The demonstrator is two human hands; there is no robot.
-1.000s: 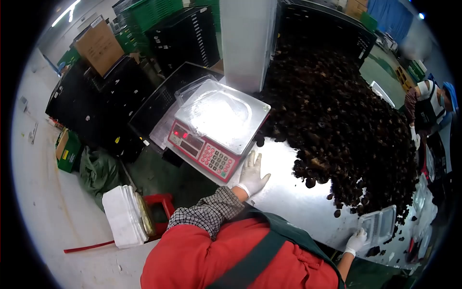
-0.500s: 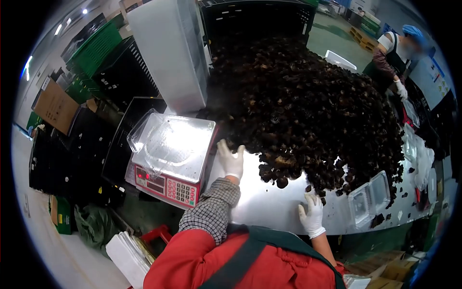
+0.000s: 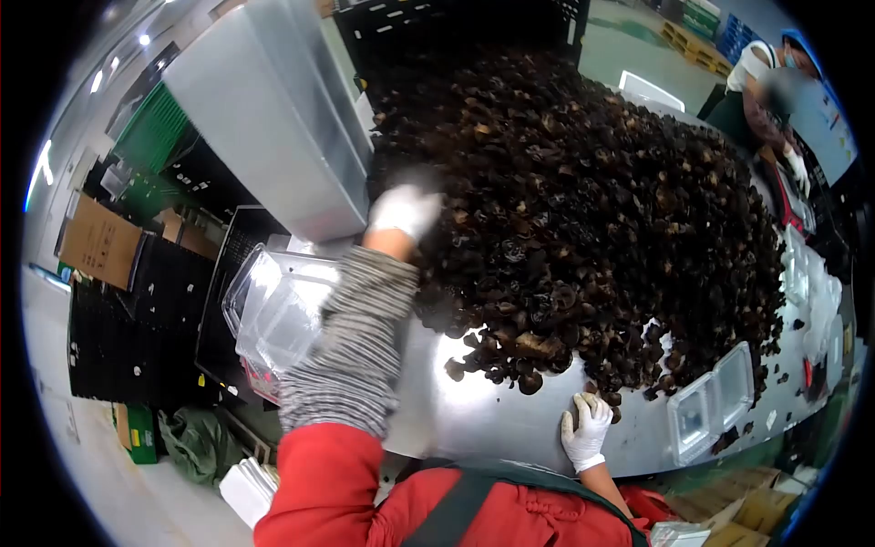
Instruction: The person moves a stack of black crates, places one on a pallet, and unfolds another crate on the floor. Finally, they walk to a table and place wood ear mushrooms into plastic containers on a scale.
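A large heap of dark brown, curled wood ear mushrooms (image 3: 565, 219) covers much of the metal table (image 3: 474, 415). My left hand (image 3: 406, 211), white-gloved and smeared by motion, is at the heap's left edge; its fingers and anything in them cannot be made out. Under my left forearm lies a weighing scale (image 3: 262, 381), mostly hidden, with a clear plastic clamshell box (image 3: 278, 305) on top. My right hand (image 3: 586, 432), also gloved, rests on the table at the heap's near edge. Its thumb stands apart from the fingers, whose tips are beside a few loose mushrooms.
A tall stack of translucent plastic containers (image 3: 264, 118) stands left of the heap. An open clear clamshell (image 3: 711, 406) lies to the right. Black crates (image 3: 128, 319) and a cardboard box (image 3: 98, 239) are at far left. A co-worker (image 3: 761, 100) stands at the far right.
My left hand has moved forward from beside the scale to the heap's left edge, and my forearm now covers much of the scale. My right hand stays nearly in place. The view has shifted.
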